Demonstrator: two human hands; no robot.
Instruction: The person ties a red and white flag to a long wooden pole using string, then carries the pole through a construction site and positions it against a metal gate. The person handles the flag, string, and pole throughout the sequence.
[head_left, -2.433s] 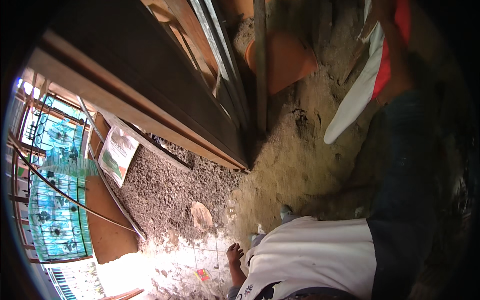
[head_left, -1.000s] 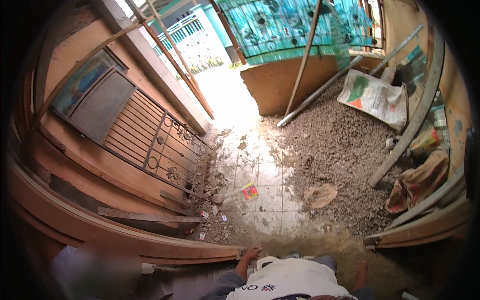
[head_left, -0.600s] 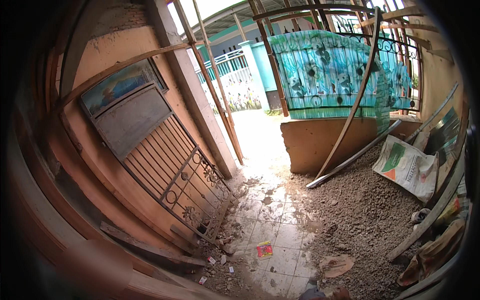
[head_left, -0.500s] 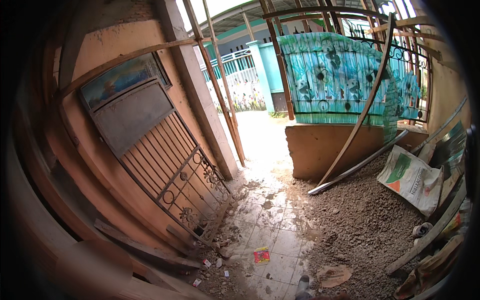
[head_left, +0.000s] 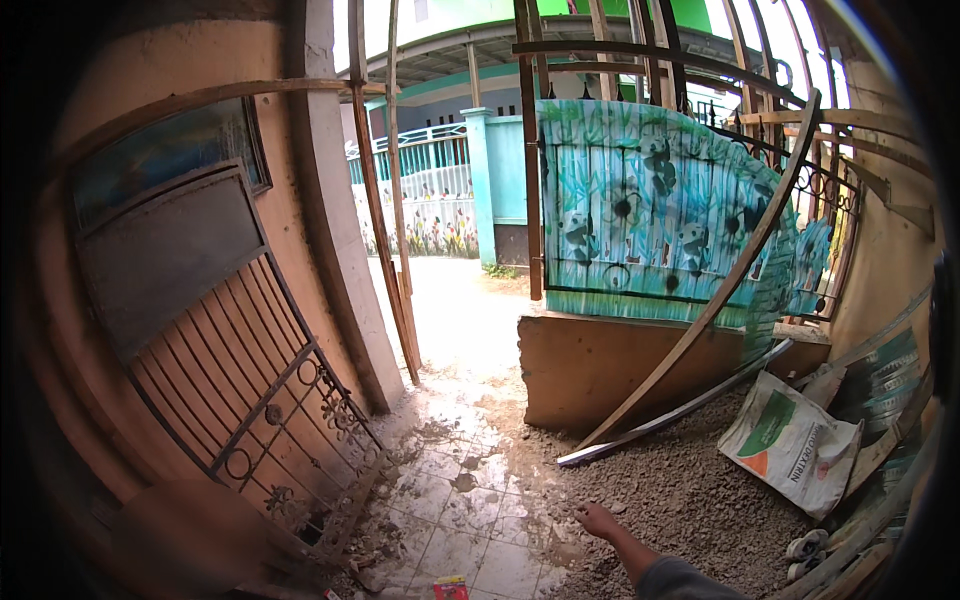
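My right hand (head_left: 598, 520) reaches forward from the lower edge, its arm in a grey sleeve. It hangs in the air in front of a heap of grey-brown gravel (head_left: 680, 480) and touches nothing I can see. The fingers look loosely apart, and no object shows in them, though they are small in the picture. My left hand is out of sight. Nearest beyond the right hand, a pale metal bar (head_left: 640, 440) lies slanting over the gravel's edge.
A metal gate leaf (head_left: 230, 350) leans on the orange wall at left. Dirty tiles (head_left: 440, 510) lead to a bright opening flanked by wooden poles (head_left: 400, 250). On the right are a panda-print sheet (head_left: 650, 210), a low wall (head_left: 620, 365), a slanted plank (head_left: 720, 300) and a white sack (head_left: 790, 440).
My view has tilted up and turned right, and I stand closer to the opening. My right hand and forearm have come into sight; the red-and-yellow packet has slipped to the lower edge.
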